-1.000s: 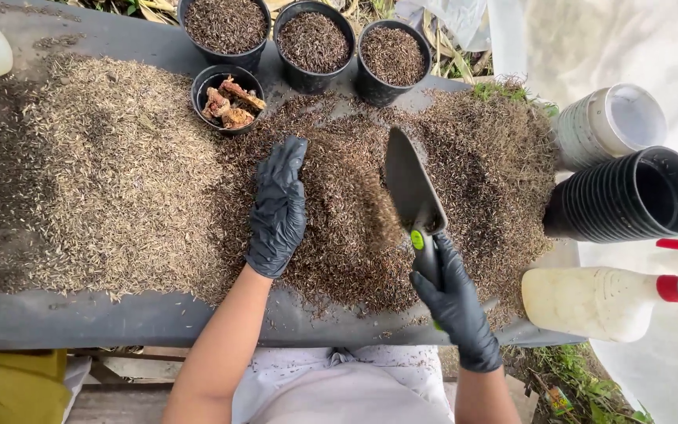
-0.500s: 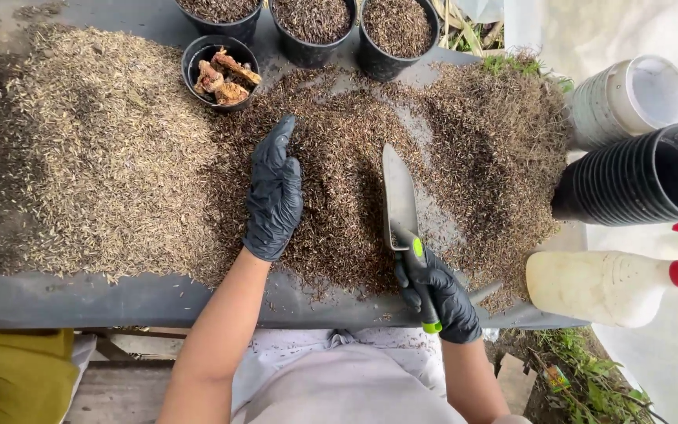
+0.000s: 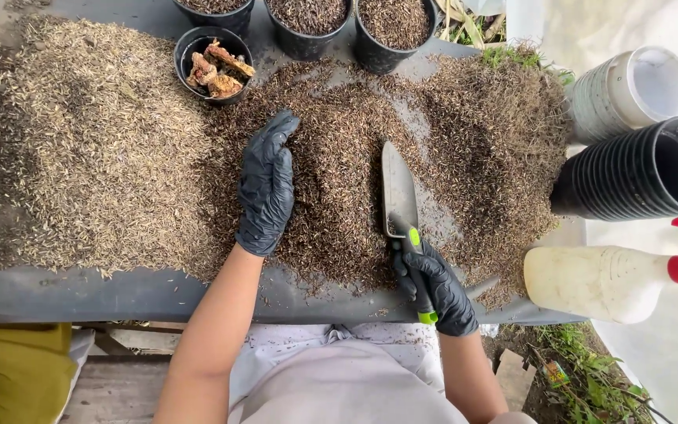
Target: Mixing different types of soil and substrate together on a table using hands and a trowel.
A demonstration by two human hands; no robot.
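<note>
At table centre my left hand lies flat on the mix, fingers together; my right hand is clenched on the trowel, blade pointing twelve. Three pots at twelve look filled; a stack waits at three.

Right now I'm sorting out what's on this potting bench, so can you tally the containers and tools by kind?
Single black pots: 4, three filled with mix, one holding brown chunks
Stacks of black pots: 1
White tubs: 1
Spray bottles: 1
Trowels: 1, held in the right hand
Total: 8
</note>
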